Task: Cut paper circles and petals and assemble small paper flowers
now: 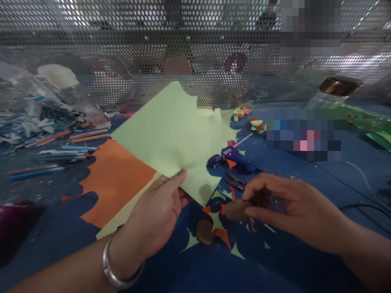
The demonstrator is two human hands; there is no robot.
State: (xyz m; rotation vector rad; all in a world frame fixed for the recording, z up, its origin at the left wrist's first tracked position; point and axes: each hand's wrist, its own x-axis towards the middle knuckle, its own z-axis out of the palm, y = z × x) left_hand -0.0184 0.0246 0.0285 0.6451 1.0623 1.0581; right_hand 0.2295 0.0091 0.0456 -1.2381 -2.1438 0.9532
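Observation:
My left hand [161, 211], with a silver bangle at its wrist, pinches a light green paper sheet [165, 130] near its lower edge, thumb on top. The sheet is tilted up and has curved cuts along its right side. Between the thumb and fingers of my right hand [284, 203] is a flat brown round piece [236, 211], partly covered by the fingers. A second brown round piece [205, 232] lies on the table among green and orange paper scraps [222, 236]. Orange paper [116, 179] with scalloped edges lies under the green sheet's left side.
Beyond my right hand lie dark scissors [234, 181] and a blue glue gun [236, 158]. Small green and orange paper pieces [257, 125] sit farther back. Rolled paper sticks [88, 135] and a clear bottle [82, 97] are at left. A perforated metal panel [146, 61] bounds the back.

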